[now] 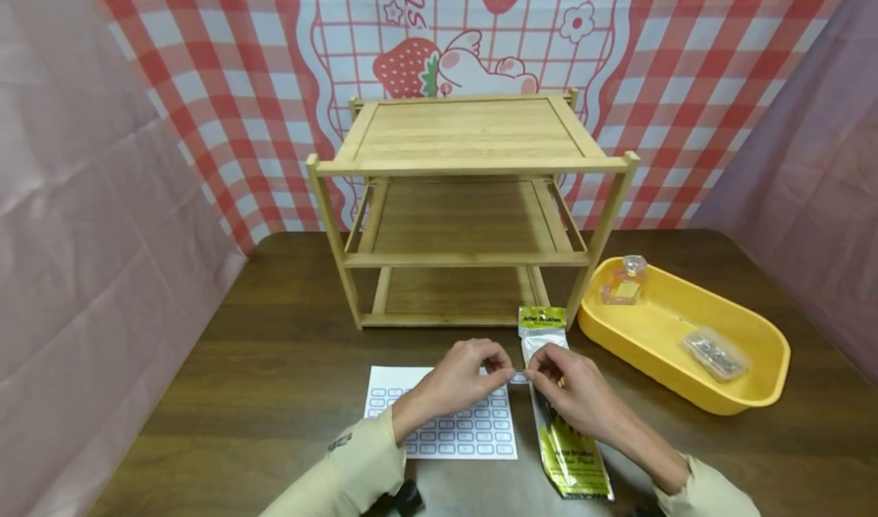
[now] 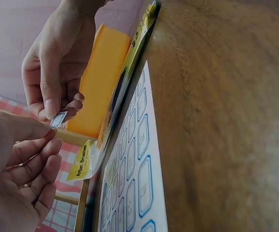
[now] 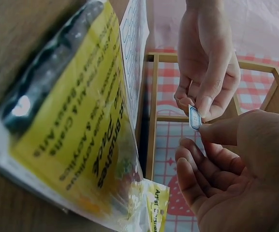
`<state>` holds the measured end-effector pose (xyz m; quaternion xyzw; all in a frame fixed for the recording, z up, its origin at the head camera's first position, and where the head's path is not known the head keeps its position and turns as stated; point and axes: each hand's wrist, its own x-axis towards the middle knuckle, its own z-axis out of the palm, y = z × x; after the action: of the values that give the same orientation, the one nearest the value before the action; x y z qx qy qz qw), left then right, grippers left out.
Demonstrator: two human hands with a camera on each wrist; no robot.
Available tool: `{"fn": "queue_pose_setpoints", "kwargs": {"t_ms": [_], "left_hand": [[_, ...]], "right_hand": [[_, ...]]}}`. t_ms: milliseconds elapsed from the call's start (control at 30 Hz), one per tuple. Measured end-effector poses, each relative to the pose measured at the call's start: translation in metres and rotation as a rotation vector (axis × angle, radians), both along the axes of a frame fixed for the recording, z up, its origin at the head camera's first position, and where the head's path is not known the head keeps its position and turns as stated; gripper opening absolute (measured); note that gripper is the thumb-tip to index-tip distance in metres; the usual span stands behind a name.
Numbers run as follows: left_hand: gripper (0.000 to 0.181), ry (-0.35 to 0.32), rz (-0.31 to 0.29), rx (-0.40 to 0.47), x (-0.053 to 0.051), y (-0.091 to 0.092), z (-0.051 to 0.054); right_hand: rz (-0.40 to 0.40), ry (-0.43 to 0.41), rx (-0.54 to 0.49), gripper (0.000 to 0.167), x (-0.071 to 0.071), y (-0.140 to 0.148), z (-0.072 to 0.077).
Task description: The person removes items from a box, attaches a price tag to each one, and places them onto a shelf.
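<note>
A small white label (image 1: 519, 378) with a blue border is held between both hands above the table. My left hand (image 1: 458, 381) pinches one end between thumb and forefinger. The opposite end is pinched by my right hand (image 1: 581, 392); both grips show closely around the label (image 2: 58, 120) in the left wrist view. Under the left hand lies a white sheet of blue-bordered labels (image 1: 466, 449), partly covered by that hand and forearm. A yellow-and-clear pack of artist brushes (image 1: 575, 460) lies beneath the right hand, beside the sheet.
A three-tier wooden shelf (image 1: 473, 132) stands at the back of the table. To the right sits a yellow basin (image 1: 658, 349) containing a pink perfume bottle (image 1: 623, 287) and a clear box (image 1: 715, 354) of small metallic pieces. Curtains hang on both sides.
</note>
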<state>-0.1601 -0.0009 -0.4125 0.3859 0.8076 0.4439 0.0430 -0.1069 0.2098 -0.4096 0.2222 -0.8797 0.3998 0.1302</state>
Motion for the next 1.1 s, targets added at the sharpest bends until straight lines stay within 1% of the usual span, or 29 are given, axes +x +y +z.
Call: {"fn": "queue_pose_setpoints", "kwargs": {"t_ms": [133, 333, 600, 867, 933, 1100], "left_hand": [[0.004, 0.004, 0.005, -0.016, 0.0, 0.004, 0.0], [0.004, 0.031, 0.004, -0.022, 0.0, 0.01, 0.001], [0.004, 0.037, -0.002, -0.05, 0.0, 0.017, 0.001], [0.004, 0.06, -0.005, -0.066, 0.0, 0.026, -0.003], [0.004, 0.057, -0.013, -0.067, 0.001, 0.028, -0.004], [0.005, 0.026, -0.024, -0.079, 0.004, 0.032, -0.008]], "right_hand": [[-0.004, 0.005, -0.005, 0.021, 0.001, 0.003, 0.0], [-0.013, 0.039, 0.002, 0.022, 0.003, 0.007, -0.002], [-0.051, -0.035, 0.027, 0.021, 0.005, 0.013, 0.001], [-0.085, -0.064, 0.056, 0.019, 0.01, 0.021, 0.0], [-0.092, -0.07, 0.056, 0.02, 0.011, 0.022, -0.001], [-0.095, -0.107, 0.065, 0.019, 0.013, 0.026, -0.003]]}}
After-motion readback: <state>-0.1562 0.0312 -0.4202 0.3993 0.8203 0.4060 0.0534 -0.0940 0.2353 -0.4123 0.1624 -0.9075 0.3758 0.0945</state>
